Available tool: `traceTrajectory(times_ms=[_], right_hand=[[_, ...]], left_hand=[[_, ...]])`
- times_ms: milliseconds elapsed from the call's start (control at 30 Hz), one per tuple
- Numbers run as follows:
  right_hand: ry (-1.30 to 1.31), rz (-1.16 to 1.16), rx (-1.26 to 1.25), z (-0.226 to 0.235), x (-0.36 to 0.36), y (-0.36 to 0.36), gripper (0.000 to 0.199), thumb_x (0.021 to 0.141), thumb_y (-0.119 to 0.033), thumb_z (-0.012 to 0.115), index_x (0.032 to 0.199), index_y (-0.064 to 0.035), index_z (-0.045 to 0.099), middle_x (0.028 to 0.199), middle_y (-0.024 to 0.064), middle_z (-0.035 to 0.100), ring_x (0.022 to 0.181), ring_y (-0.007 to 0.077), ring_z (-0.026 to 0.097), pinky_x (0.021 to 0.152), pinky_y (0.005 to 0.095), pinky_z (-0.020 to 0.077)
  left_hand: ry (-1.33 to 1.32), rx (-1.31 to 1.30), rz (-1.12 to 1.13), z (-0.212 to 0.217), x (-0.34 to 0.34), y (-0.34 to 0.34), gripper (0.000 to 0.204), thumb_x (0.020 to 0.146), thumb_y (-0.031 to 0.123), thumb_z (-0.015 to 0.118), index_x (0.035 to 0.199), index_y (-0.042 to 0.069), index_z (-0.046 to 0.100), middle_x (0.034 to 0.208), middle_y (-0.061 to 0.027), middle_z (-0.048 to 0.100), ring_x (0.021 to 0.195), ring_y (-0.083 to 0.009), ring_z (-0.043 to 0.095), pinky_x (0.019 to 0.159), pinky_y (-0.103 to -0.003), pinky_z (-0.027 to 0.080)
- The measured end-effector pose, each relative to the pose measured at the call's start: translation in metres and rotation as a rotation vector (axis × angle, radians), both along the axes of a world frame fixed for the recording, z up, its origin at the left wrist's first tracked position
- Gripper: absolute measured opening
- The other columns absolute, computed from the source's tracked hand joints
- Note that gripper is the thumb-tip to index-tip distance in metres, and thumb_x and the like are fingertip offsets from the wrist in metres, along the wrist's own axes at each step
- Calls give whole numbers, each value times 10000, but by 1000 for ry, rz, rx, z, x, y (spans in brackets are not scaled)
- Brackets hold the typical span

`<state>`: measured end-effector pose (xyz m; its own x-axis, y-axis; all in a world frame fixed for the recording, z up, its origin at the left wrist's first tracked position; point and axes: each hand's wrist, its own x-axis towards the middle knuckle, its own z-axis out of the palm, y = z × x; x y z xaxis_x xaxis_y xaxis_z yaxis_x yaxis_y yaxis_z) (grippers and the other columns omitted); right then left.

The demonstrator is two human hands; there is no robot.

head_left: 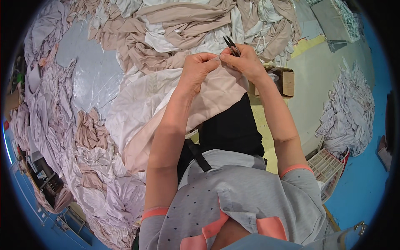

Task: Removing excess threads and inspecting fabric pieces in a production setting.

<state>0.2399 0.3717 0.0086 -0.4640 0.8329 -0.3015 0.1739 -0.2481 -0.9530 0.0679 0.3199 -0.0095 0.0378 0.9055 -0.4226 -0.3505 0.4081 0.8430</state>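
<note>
A beige and white cloth (pixel 221 91) hangs from both my hands and drapes over my lap toward the left. My left hand (pixel 198 71) is closed in a pinch on its upper edge. Close beside it, my right hand (pixel 246 64) pinches the same edge between thumb and forefinger. Black thread snips (pixel 230 44) are tucked in my right hand, their pointed blades sticking up past the fingers. What lies between the fingertips is too small to make out.
Heaped beige and white cloth (pixel 183 25) covers the far side, with more lavender cloth (pixel 41 96) at left. Near my right arm is an open cardboard box (pixel 288 83). Farther right are a crumpled lavender pile (pixel 348 110) and a plastic crate (pixel 325 168) on the blue floor (pixel 362 179).
</note>
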Motion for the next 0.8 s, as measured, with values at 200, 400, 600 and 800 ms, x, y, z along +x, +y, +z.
traceTrajectory(times_ms=[200,400,600,800], right_hand=[[-295,-6,727,-8,0,-8,139,777,-85,670,810,7,571,695,91,596,600,209,569,567,314,444],[-470,-129,1029,-21,-3,-16,234,698,-32,662,875,-30,510,754,142,546,681,347,568,590,416,462],[-342,-247,950,-24,-6,-13,125,788,-7,627,842,-3,514,764,120,576,589,213,558,557,321,456],[205,-129,328,5,-20,-23,73,894,-59,546,852,-4,522,705,29,582,602,88,531,541,267,447]], left_hand=[[-10,-46,5,5,-1,-1,130,751,18,696,870,-34,699,787,-25,664,681,-61,551,632,-200,432],[-19,-45,20,9,1,-3,125,756,15,700,875,-27,695,787,-23,666,679,-57,554,639,-201,437],[-56,-96,63,8,-1,-6,128,751,14,707,874,-16,693,787,-18,662,681,-64,564,641,-208,438],[-58,-66,63,9,-3,-7,96,776,33,711,861,-5,688,790,-25,666,705,-70,568,669,-208,441]])
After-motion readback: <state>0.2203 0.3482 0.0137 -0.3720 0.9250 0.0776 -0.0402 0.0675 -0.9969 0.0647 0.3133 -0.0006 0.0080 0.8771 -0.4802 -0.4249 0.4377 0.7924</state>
